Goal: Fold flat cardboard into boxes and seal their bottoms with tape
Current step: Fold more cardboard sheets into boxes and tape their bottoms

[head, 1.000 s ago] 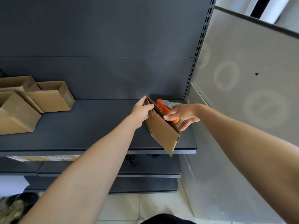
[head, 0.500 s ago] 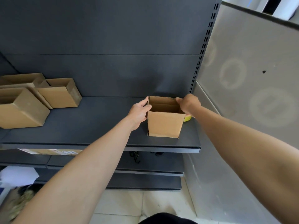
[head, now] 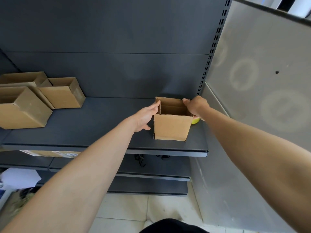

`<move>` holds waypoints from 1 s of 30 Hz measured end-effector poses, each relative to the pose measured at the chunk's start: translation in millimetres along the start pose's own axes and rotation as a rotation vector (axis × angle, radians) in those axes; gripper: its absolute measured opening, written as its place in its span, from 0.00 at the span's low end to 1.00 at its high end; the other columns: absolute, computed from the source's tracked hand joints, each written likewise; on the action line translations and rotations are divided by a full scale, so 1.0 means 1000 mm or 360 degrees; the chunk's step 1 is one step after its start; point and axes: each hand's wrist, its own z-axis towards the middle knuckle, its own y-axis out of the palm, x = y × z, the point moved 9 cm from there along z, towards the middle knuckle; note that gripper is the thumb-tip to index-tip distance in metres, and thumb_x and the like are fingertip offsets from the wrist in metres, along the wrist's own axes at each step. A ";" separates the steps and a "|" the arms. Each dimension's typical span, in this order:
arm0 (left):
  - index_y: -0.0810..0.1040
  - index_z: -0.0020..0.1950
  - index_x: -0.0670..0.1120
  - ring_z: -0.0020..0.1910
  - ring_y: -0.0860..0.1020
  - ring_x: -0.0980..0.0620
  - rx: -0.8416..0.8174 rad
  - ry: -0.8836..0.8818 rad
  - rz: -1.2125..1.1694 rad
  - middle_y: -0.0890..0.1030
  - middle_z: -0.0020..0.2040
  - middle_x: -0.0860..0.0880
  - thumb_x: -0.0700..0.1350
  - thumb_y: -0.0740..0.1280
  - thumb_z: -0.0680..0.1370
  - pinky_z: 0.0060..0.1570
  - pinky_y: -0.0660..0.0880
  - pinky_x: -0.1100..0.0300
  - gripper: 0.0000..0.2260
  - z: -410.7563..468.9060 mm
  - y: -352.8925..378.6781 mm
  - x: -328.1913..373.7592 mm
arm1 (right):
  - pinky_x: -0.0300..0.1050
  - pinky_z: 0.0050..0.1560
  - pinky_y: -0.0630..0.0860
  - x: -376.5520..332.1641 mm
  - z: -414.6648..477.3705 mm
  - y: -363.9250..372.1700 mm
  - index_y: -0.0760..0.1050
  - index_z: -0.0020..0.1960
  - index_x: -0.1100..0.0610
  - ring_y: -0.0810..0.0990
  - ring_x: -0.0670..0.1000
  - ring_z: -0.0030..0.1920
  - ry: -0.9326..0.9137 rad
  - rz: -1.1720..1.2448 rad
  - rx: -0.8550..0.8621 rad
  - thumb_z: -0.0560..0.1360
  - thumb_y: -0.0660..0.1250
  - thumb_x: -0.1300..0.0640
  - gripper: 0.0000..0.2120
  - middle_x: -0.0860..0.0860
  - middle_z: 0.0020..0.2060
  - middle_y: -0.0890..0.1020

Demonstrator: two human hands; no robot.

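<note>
Shelf: left hand touches box, right hand grips

Cardboard boxes: four. Yellow roll: one, partly hidden.

A brown cardboard box stands upright and open-topped near the right end of a dark shelf.
</note>
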 end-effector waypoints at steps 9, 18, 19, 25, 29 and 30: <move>0.55 0.77 0.57 0.75 0.55 0.43 -0.0011 -0.0126 0.0058 0.54 0.78 0.52 0.48 0.59 0.82 0.68 0.63 0.37 0.25 0.008 0.002 -0.003 | 0.50 0.48 0.80 0.017 -0.007 0.008 0.73 0.61 0.63 0.81 0.56 0.48 0.0169 0.0925 -0.0634 0.82 0.53 0.61 0.14 0.59 0.54 0.80; 0.57 0.76 0.58 0.71 0.61 0.46 -0.0020 -0.0074 0.0057 0.56 0.76 0.54 0.46 0.56 0.82 0.62 0.71 0.40 0.23 0.011 0.005 -0.006 | 0.41 0.43 0.77 0.033 -0.015 0.017 0.75 0.56 0.51 0.78 0.48 0.46 0.0165 0.0938 -0.0766 0.80 0.63 0.58 0.07 0.51 0.48 0.79; 0.57 0.76 0.59 0.73 0.58 0.45 -0.0026 -0.0050 0.0099 0.52 0.77 0.55 0.43 0.54 0.82 0.63 0.71 0.39 0.23 0.011 0.005 -0.005 | 0.42 0.44 0.77 0.032 -0.015 0.020 0.74 0.53 0.49 0.78 0.49 0.45 0.0158 0.0871 -0.0772 0.79 0.64 0.58 0.06 0.51 0.48 0.79; 0.53 0.75 0.64 0.74 0.56 0.44 -0.0092 -0.0009 0.0137 0.50 0.78 0.54 0.42 0.52 0.82 0.63 0.69 0.40 0.25 0.008 0.009 -0.006 | 0.37 0.38 0.74 0.020 -0.012 0.033 0.74 0.53 0.50 0.76 0.46 0.39 0.0071 0.0682 -0.0673 0.76 0.68 0.63 0.10 0.49 0.41 0.78; 0.52 0.75 0.66 0.75 0.56 0.44 -0.0106 -0.0003 0.0088 0.50 0.78 0.53 0.48 0.52 0.83 0.63 0.68 0.41 0.22 0.008 0.009 -0.008 | 0.34 0.35 0.74 0.020 -0.010 0.034 0.73 0.53 0.52 0.77 0.45 0.37 0.0056 0.0741 -0.0583 0.76 0.68 0.66 0.12 0.47 0.40 0.76; 0.52 0.75 0.66 0.75 0.55 0.44 -0.0111 -0.0004 0.0074 0.50 0.78 0.53 0.52 0.53 0.83 0.64 0.67 0.40 0.22 0.007 0.009 -0.008 | 0.34 0.35 0.74 0.021 -0.010 0.035 0.73 0.54 0.52 0.77 0.45 0.37 0.0058 0.0767 -0.0581 0.76 0.67 0.66 0.12 0.47 0.40 0.76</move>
